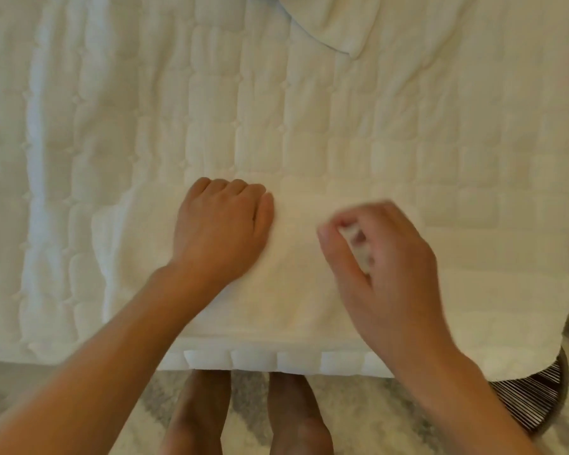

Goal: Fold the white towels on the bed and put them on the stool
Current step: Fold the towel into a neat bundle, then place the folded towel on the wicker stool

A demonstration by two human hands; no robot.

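A quilted white bedcover (145,110) stretches beyond and to the left of the left hand (222,224). A rumpled fold of bedding (335,24) lies far beyond the right hand (385,261). Below both wrists, two bare feet (197,412) stand on pale mottled carpet (358,405).

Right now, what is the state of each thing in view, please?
towel, spread flat on the bed.
left hand, fingers curled, resting on the towel.
right hand, pinches a piece of the towel, blurred.
second towel, crumpled, not folded.
stool, mostly hidden under white cloth.
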